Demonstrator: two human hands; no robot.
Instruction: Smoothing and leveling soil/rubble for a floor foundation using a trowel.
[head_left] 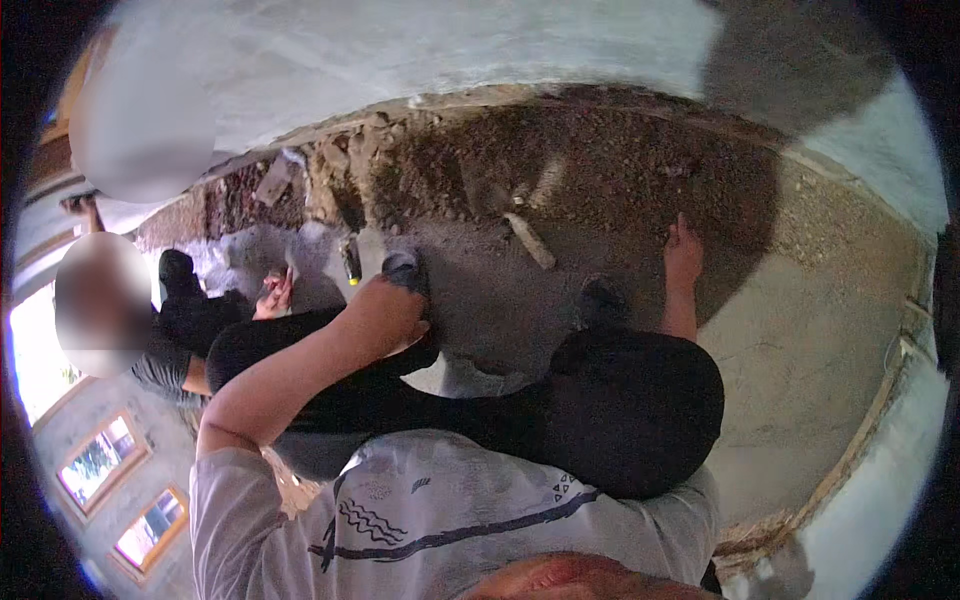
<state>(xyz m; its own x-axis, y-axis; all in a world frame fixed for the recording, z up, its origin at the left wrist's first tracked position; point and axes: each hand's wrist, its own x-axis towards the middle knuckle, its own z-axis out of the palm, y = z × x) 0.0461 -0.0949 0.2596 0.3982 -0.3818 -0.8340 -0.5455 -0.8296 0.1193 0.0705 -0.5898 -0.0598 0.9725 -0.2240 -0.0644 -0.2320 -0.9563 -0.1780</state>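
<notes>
My left hand (383,315) is low in front of my bent left leg, right by a dark grey rounded thing (403,268) that looks like a shoe tip. The back of this hand faces up, so its fingers are mostly hidden. Just left of it, a tool with a black and yellow handle (351,262) lies on the ground. Farther right, my right hand (683,255) reaches past my right knee to the edge of the brown soil (600,160). Its index finger is stretched out at the soil, and I see nothing held in it.
A pale elongated piece (530,240) lies between my hands at the soil's edge. Beyond the soil strip rises a pale wall (480,50). At my left another person in dark clothes crouches, one hand (275,292) low near the ground. Bare grey floor (790,380) spreads right.
</notes>
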